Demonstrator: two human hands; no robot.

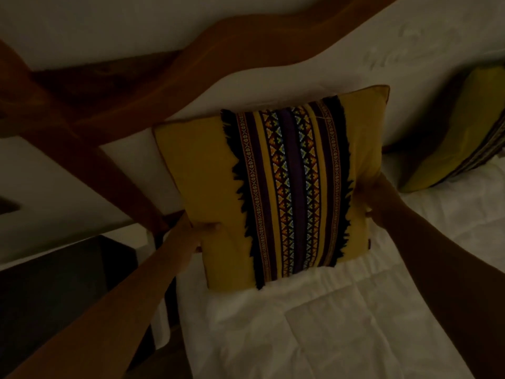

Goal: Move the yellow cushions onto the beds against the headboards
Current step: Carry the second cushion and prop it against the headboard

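1. Head view, dim light. A yellow cushion (270,187) stands near upright on its lower edge on the bed (341,324), at the head end, its face turned toward the camera.
2. Orientation: roughly square, so the long axis is hard to call. The woven band (287,192) with dark fringed edges runs top to bottom down the middle, leaning slightly, the top tipped to the right of frame.
3. Its back sits against a white pillow (314,86); the wavy wooden headboard (191,67) rises behind that. Whether the cushion touches the headboard itself cannot be told.
4. Left hand (196,233): grips the cushion's lower left edge, thumb pressed on the yellow front face, fingers hidden behind.
5. Right hand (374,195): clamped on the right edge at about mid height, fingers wrapped over the side; fingertips not clear in the gloom.
6. Both forearms reach in from the bottom corners of frame.
7. The bottom edge of the cushion meets the white quilted bedding, which is rumpled below it.
8. A second yellow cushion (459,132) leans at the right edge of frame, well apart from the held one, tilted back against the pillows, partly cut off.
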